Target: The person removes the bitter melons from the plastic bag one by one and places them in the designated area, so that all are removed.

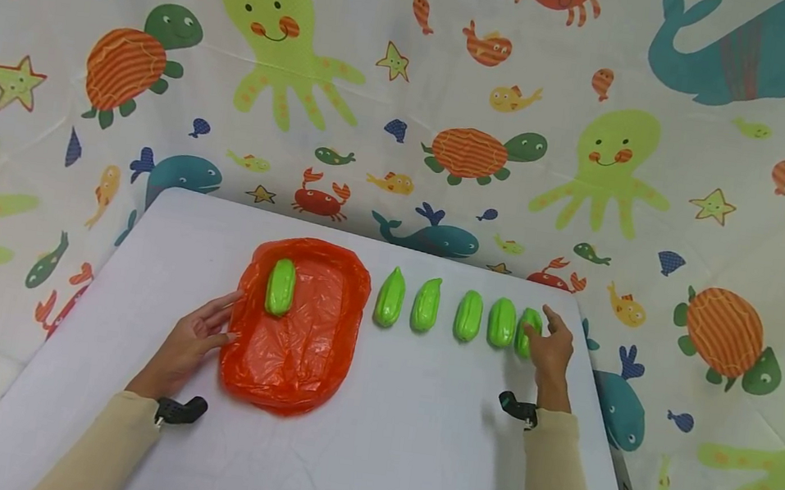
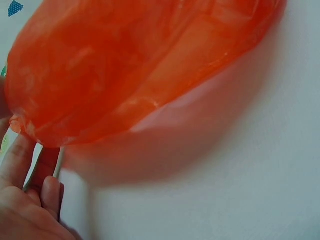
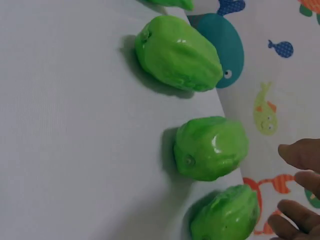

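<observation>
At the left edge of an opened red plastic bag (image 1: 315,326), my left hand (image 1: 185,346) pinches the rim; the left wrist view shows a small bunch of the plastic between its fingertips (image 2: 19,155). Inside the bag lies one shiny green ridged toy vegetable (image 1: 280,288), upper left. My right hand (image 1: 551,353) is by the rightmost vegetable (image 1: 528,333) of a row, thumb and fingers spread. In the right wrist view those fingers (image 3: 300,215) are apart from the vegetables and hold nothing.
Several like vegetables, among them a pointed one (image 1: 390,298) and a rounder one (image 1: 501,322), line the back of the white table (image 1: 397,436). Behind it hangs a curtain (image 1: 373,168) printed with sea animals. Each wrist wears a small black camera (image 1: 181,411).
</observation>
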{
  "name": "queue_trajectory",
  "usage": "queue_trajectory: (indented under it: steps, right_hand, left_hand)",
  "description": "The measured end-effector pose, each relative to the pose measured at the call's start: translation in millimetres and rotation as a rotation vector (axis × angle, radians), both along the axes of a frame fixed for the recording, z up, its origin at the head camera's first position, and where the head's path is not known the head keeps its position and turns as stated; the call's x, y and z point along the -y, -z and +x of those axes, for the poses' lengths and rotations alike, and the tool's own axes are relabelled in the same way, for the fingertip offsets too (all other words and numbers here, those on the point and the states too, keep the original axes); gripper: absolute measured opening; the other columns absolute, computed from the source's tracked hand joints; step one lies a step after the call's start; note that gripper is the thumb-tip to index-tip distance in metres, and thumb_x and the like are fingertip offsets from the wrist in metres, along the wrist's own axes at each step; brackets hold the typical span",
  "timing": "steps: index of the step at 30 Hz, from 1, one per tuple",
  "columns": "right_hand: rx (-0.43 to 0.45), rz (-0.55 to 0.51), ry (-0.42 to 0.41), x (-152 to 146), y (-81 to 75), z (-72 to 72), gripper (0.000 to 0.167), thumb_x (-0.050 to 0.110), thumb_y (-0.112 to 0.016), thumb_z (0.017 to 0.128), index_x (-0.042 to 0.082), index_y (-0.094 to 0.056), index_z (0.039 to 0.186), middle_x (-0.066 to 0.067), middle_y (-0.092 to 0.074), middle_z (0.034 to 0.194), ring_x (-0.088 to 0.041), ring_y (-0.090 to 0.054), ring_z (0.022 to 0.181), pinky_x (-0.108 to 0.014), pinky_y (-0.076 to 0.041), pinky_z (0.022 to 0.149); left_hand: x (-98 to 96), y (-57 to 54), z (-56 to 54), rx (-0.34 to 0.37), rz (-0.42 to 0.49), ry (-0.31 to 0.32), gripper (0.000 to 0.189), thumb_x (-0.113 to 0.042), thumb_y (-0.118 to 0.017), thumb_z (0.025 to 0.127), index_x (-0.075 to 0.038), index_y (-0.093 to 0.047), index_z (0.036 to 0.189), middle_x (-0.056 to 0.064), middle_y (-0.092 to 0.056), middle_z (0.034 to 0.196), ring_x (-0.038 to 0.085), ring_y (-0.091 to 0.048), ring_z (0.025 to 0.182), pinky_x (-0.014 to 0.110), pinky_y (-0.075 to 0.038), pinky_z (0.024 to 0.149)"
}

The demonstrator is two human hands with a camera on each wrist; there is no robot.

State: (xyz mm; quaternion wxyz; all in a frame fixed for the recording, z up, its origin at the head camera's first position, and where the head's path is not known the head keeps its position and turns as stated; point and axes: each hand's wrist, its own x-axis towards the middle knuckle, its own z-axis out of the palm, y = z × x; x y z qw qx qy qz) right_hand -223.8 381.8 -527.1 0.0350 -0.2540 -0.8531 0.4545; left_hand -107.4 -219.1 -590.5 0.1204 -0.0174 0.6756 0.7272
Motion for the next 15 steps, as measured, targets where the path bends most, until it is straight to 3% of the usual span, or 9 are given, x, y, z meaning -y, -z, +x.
queue_trajectory:
  steps: [11,15]
  right_hand:
    - [-0.068,-0.018,-0.032,36.0,-18.1,-0.4,0.066,0.016,-0.069,0.103,0.025,-0.044,0.164,-0.008,-0.038,0.173,-0.032,-0.03,0.163,-0.057,-0.023,0.133]
    - [-0.103,-0.038,-0.066,49.7,-22.7,0.8,0.065,0.015,-0.07,0.102,0.024,-0.046,0.163,-0.007,-0.04,0.172,-0.03,-0.031,0.163,-0.057,-0.024,0.133]
  left_hand:
    - [0.3,2.1,-0.6,-0.001,0.008,0.004,0.074,-0.016,-0.067,0.106,-0.021,-0.029,0.17,0.016,-0.026,0.176,-0.013,-0.048,0.135,0.012,-0.052,0.103]
    - [0.3,1.1,-0.5,0.003,-0.011,0.003,0.074,-0.018,-0.066,0.106,-0.021,-0.029,0.17,0.015,-0.026,0.177,0.004,-0.045,0.15,0.01,-0.05,0.103]
